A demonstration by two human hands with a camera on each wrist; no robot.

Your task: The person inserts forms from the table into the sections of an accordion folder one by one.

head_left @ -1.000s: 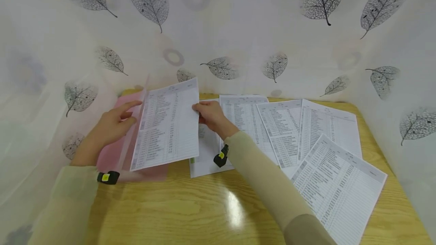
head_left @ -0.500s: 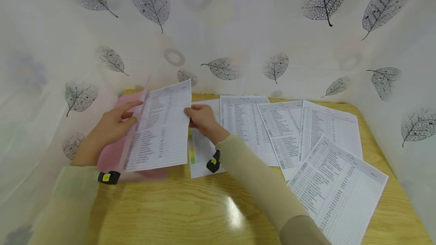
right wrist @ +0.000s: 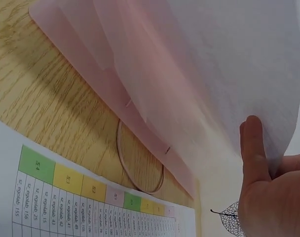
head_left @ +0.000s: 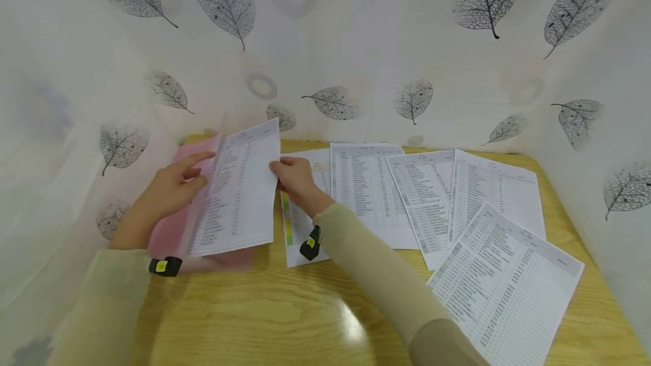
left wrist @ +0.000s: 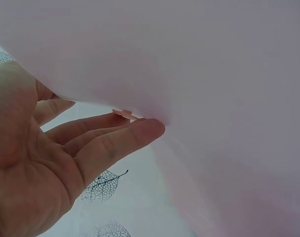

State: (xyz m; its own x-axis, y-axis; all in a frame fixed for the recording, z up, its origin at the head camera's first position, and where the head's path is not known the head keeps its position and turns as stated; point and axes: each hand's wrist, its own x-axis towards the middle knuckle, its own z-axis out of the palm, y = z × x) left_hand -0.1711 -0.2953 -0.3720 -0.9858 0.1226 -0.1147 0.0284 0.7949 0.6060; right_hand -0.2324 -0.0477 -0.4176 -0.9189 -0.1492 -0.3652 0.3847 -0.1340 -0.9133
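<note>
At the left of the head view, a translucent pink folder (head_left: 165, 233) lies on the table with a sleeve raised. My left hand (head_left: 170, 194) is at that raised sleeve; in the left wrist view its thumb and fingertips pinch the pink film (left wrist: 214, 98). My right hand (head_left: 297, 179) pinches the right edge of a printed sheet of paper (head_left: 239, 196), thumb in front. The sheet stands tilted over the folder, its left edge along the sleeve. From the right wrist, the sheet's plain back (right wrist: 239, 59) and the folder's layers (right wrist: 81, 59) show.
Right of the folder, a sheet with a coloured column (head_left: 297, 242) lies partly under my right forearm. Several printed sheets (head_left: 368, 202) overlap towards the right, one slanted (head_left: 508, 287) nearest the front. A thin cord loop (right wrist: 119, 148) sticks out from the folder. Leaf-patterned curtains (head_left: 356, 44) enclose the table (head_left: 244, 321).
My right hand has moved left, carrying the sheet further over the folder towards the sleeve. More of the sheet with the coloured column is uncovered. The left hand has stayed in place.
</note>
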